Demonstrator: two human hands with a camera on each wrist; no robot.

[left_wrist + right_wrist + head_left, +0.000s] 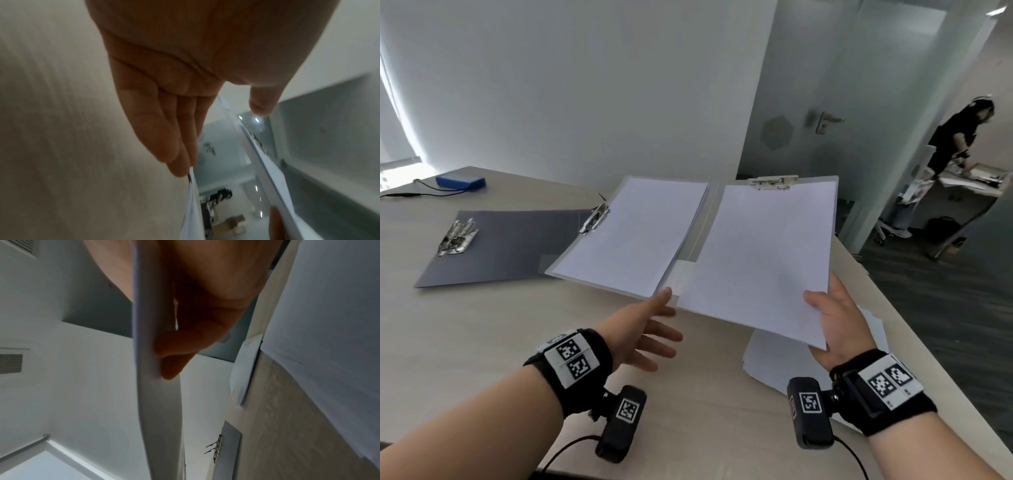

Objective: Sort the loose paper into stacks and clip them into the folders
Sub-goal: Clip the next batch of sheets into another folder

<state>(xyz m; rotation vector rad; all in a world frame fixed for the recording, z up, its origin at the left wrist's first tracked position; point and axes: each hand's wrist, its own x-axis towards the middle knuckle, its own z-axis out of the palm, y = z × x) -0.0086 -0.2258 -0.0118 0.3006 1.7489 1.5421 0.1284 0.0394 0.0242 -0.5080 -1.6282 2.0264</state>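
My right hand [828, 318] grips the near right corner of an open clear folder [698, 240] and holds it tilted above the table. White sheets lie on both halves: the left stack [633, 236] under a side clip [595, 219], the right stack [763, 253] under a top clip [774, 181]. My left hand [650, 329] is open, fingers straight, its index tip at the folder's near edge. A dark grey folder [506, 246] lies open on the table with its clip [457, 236]. In the right wrist view my fingers [180, 352] curl under the sheets [156, 386].
Loose white paper [774, 363] lies stacked on the table under my right wrist. A blue box [460, 181] with a cable sits at the far left corner. The table edge [914, 329] runs down the right. Beyond a glass door [822, 123] another person [959, 133] works at a desk.
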